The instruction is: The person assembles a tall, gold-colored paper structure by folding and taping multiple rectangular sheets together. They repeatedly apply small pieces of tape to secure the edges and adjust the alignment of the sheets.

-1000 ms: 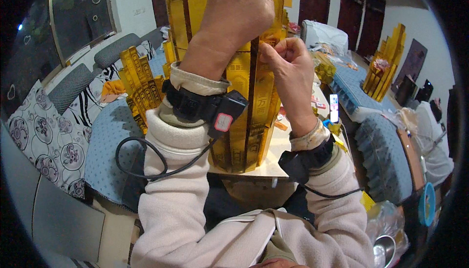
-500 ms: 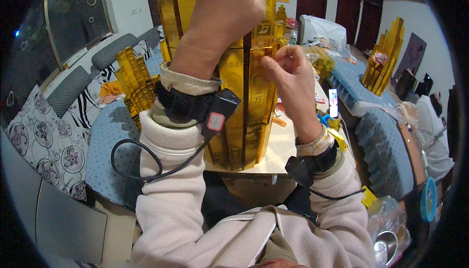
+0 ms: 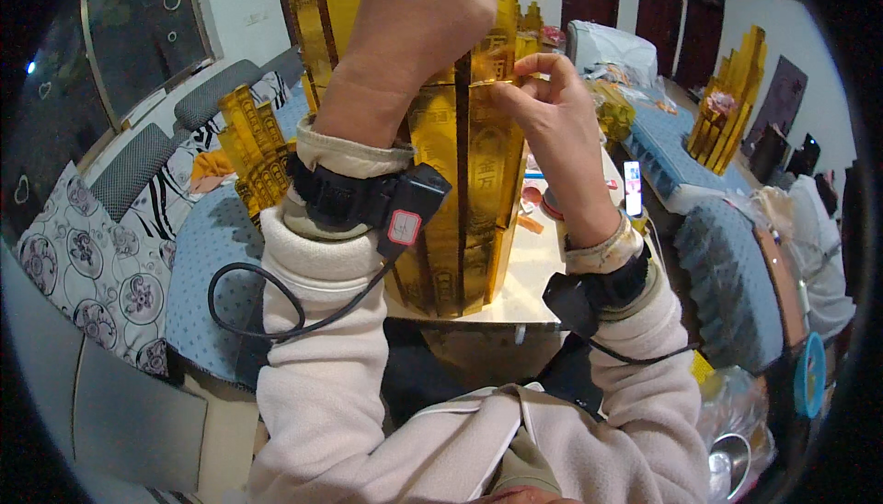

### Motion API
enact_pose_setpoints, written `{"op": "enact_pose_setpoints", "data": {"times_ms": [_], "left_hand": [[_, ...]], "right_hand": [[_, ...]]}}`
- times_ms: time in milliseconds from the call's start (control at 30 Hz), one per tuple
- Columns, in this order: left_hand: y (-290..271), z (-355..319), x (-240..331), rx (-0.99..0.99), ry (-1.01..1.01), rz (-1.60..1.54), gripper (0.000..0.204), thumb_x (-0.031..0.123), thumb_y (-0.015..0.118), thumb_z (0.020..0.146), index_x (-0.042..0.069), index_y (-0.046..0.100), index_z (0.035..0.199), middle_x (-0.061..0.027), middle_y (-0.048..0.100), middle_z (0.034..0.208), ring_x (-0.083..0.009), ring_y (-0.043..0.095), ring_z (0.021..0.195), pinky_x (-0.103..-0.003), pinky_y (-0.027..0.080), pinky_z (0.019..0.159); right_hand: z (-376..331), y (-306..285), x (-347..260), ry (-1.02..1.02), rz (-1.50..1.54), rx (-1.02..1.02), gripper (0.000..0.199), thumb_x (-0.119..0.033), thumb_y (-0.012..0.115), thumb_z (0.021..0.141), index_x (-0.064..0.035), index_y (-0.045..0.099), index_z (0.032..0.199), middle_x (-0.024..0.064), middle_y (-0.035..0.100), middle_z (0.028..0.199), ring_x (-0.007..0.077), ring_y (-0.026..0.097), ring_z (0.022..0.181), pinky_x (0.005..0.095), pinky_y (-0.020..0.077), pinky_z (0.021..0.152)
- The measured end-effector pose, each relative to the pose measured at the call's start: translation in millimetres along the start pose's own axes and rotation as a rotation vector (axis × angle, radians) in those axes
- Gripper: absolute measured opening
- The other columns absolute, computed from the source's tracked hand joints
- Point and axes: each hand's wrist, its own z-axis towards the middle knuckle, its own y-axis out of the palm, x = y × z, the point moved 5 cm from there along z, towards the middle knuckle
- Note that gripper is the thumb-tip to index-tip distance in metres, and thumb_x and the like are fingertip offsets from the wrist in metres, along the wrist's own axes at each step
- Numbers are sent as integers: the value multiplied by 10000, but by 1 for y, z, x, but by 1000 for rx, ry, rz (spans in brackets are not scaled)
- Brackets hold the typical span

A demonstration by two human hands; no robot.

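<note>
A tall tower of embossed gold paper columns [image 3: 437,256] stands upright on the pale table in front of me. My left hand [image 3: 428,7] is raised high against its upper part, bent at the wrist, with its fingers curled over on the far side. What they hold is hidden behind the hand and past the top edge. At the tower's right side my right hand [image 3: 547,95] pinches the edge of a gold paper strip between thumb and forefinger, beside a horizontal seam.
Small orange and red scraps lie on the pale table [image 3: 538,269], a lit phone [image 3: 632,189] at its right. Other gold paper towers stand on the left sofa [image 3: 253,150] and the right bed [image 3: 727,104]. A blue basin [image 3: 809,375] and a plastic bag [image 3: 736,412] are at lower right.
My right hand has shifted slightly up and has closed its thumb and forefinger on the gold strip's edge. The left hand stays nearly in place.
</note>
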Motion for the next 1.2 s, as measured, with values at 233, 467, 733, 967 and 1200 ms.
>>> {"op": "enact_pose_setpoints", "data": {"times_ms": [233, 467, 733, 967, 1200], "left_hand": [[0, 1, 1, -6, -5, 32, 528, 24, 529, 831, -46, 560, 1353, -261, 534, 1419, -378, 342, 1509, -553, 194, 1255], [0, 0, -1, 19, 26, 6, 533, 20, 524, 837, -27, 551, 1368, -248, 548, 1406, -373, 346, 1509, -552, 195, 1256], [0, 2, 1, -30, -12, 12, 525, 30, 530, 842, -7, 554, 1366, -232, 558, 1394, -373, 342, 1510, -543, 193, 1258], [-4, 2, 3, -37, -17, 24, 526, 34, 519, 846, 7, 552, 1370, -224, 558, 1398, -374, 339, 1511, -545, 177, 1266], [-2, 2, 2, -56, -24, 19, 506, 29, 513, 859, 14, 557, 1363, -215, 556, 1402, -380, 345, 1509, -545, 172, 1266]], "right_hand": [[11, 5, 3, 23, 17, -13, 367, -216, 772, 886, 12, 589, 1108, 34, 621, 719, 119, 586, 626, 298, 478, 589], [-19, -13, -12, -334, -246, 56, 242, -174, 730, 940, -91, 663, 1157, 84, 668, 803, 170, 653, 659, 305, 515, 605], [-28, 1, -19, -633, -418, 12, 261, -168, 687, 967, -166, 706, 1228, 48, 678, 891, 231, 694, 714, 360, 553, 595], [-32, -4, -13, -547, -644, -48, 518, -106, 680, 984, -220, 593, 1482, 84, 735, 1043, 199, 720, 758, 303, 592, 650], [-46, -7, -14, -654, -850, -57, 631, -60, 674, 949, -262, 543, 1532, 64, 593, 793, 212, 610, 615, 368, 506, 542]]}}
